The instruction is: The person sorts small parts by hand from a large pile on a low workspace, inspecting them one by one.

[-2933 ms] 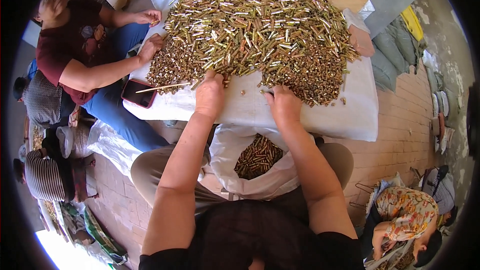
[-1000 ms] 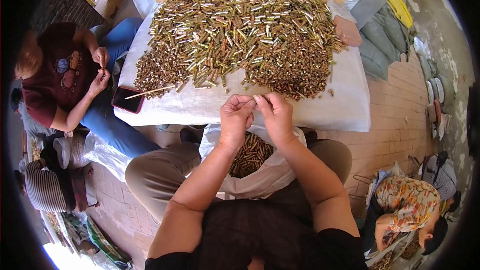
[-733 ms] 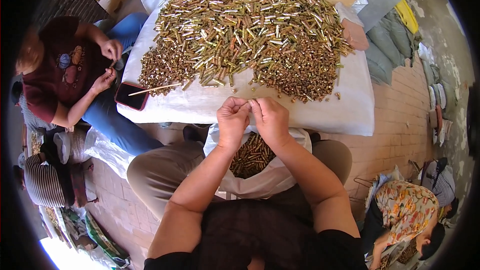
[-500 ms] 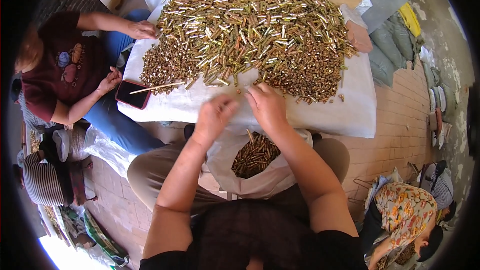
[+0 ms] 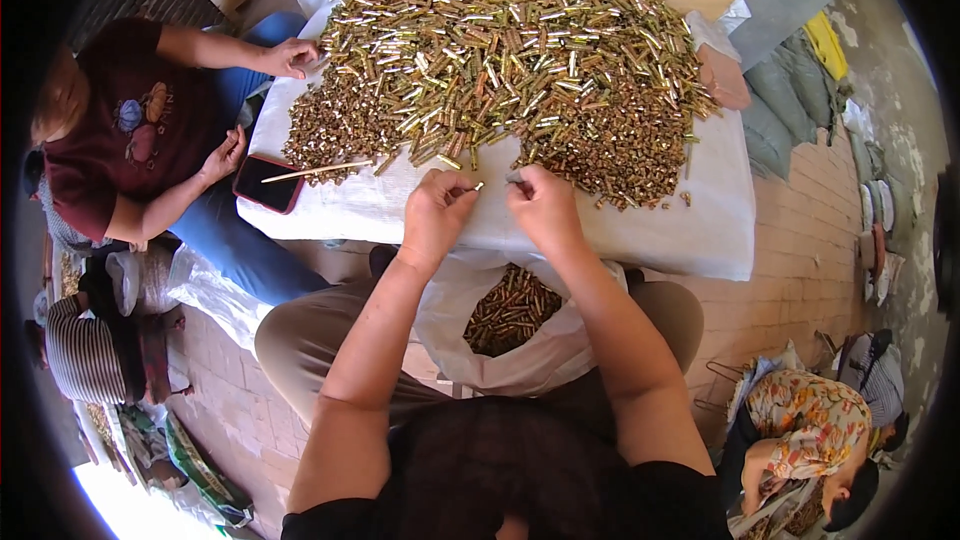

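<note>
Over the table's near edge, my left hand (image 5: 438,218) pinches a small brass-coloured metal piece (image 5: 479,186) between thumb and forefinger. My right hand (image 5: 545,208) is level with it, a short gap away, its fingers pressed together; what they hold is too small to name. Beyond both hands spreads a heap of long brass-coloured metal sleeves (image 5: 490,50). Short metal pieces lie in one pile (image 5: 625,155) by my right hand and another (image 5: 335,128) farther left. Between my knees, below my forearms, an open white sack (image 5: 450,325) holds many slim metal parts (image 5: 512,312).
A white sheet (image 5: 670,240) covers the table. At its left lie a phone (image 5: 265,190) and a thin wooden stick (image 5: 318,172). A co-worker (image 5: 150,130) sits there, hands by the heap. Another person (image 5: 810,410) bends at lower right. Filled sacks (image 5: 780,105) line the right wall.
My left hand has moved up to the table edge, and a small metal piece now shows at its fingertips. The metal part seen upright over the sack's opening is gone from there.
</note>
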{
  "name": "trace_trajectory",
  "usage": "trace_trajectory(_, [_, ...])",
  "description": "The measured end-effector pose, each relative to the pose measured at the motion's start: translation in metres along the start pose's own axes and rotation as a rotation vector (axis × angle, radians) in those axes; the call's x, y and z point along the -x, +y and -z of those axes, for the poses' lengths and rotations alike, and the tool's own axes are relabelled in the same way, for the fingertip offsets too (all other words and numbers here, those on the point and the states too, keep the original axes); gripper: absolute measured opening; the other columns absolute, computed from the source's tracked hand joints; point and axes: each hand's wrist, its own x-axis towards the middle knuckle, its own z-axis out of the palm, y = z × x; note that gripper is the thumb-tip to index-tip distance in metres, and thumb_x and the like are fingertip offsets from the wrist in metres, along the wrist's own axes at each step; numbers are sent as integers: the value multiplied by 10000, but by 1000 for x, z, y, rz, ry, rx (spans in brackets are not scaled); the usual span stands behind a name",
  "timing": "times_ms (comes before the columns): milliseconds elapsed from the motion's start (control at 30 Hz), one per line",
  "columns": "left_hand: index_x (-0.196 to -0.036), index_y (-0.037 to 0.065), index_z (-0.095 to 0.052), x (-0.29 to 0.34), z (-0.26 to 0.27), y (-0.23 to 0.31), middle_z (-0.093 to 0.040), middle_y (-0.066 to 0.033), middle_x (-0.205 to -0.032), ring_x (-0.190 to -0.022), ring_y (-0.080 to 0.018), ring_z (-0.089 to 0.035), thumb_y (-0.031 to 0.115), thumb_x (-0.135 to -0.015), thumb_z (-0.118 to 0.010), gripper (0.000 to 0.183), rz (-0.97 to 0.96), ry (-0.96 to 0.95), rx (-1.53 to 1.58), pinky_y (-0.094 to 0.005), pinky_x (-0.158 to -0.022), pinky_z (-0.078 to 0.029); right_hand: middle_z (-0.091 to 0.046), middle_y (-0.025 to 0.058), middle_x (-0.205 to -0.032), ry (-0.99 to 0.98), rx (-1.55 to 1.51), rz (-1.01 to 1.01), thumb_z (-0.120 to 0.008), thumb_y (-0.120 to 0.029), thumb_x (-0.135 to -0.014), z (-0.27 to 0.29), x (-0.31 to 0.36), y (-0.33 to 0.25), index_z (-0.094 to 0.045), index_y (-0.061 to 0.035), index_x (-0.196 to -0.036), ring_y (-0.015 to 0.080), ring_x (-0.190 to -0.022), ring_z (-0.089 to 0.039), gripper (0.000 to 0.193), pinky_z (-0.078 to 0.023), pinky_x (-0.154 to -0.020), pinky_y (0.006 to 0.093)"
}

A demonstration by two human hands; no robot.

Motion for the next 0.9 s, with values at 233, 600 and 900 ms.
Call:
trace_trajectory(233, [-896,28,-500,18,-23,45,-534,1,-658,-606,-61,-448,24,-863,-552,62,274,-249,497,-211,-546,-385,-606,34,-717,-223,-1018,-568,-589,-109,-842,51,9,1,-602,3,-859,74,-589,-550,114,-456,-447,217])
trace_trajectory(600, [-982,50,-531,28,-43,66,-556,15,-710,-565,-14,-402,59,-889,-540,94,219,-278,710,-166,-483,-317,-591,16,-702,-273,-1008,-496,-584,-173,-877,74,20,13,-611,-7,-855,52,-552,-512,169,-433,-452,198])
trace_trajectory(900, [-907,17,-553,29,-41,70,-547,15,-711,-646,-46,-481,24,-880,-544,29,256,-285,690,-183,-548,-378,-532,-18,-602,-264,-838,-447,-607,-185,-857,80,22,11,-581,-17,-721,46,-492,-451,218,-371,-434,213])
